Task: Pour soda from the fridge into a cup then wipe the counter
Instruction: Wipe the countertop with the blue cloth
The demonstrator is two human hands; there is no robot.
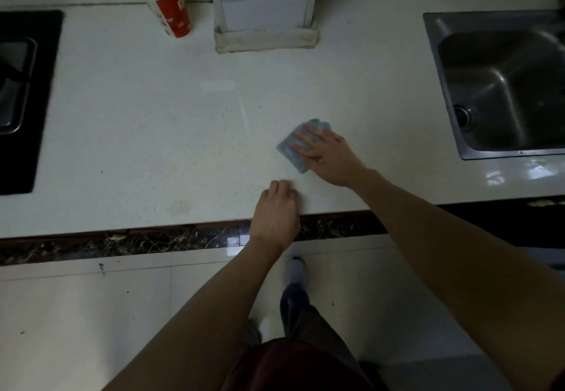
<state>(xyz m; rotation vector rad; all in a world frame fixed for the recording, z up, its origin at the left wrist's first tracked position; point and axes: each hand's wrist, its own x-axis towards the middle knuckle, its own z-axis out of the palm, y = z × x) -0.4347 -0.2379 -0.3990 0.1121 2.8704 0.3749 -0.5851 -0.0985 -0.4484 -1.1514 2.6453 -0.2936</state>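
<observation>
- Pressing the blue cloth (289, 147) onto the bench (153, 130), the right hand (327, 158) lies flat, fingers straight.
- Left hand (276, 216), just nearer, rests loosely curled at the bench edge, holding nothing.
- Cup (166, 2) stands far beyond, leftward.

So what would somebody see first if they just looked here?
Probably the right hand pressing a blue cloth flat on the white counter, near the middle. After that, the red and white cup standing at the back left, and the steel sink on the right.
</observation>
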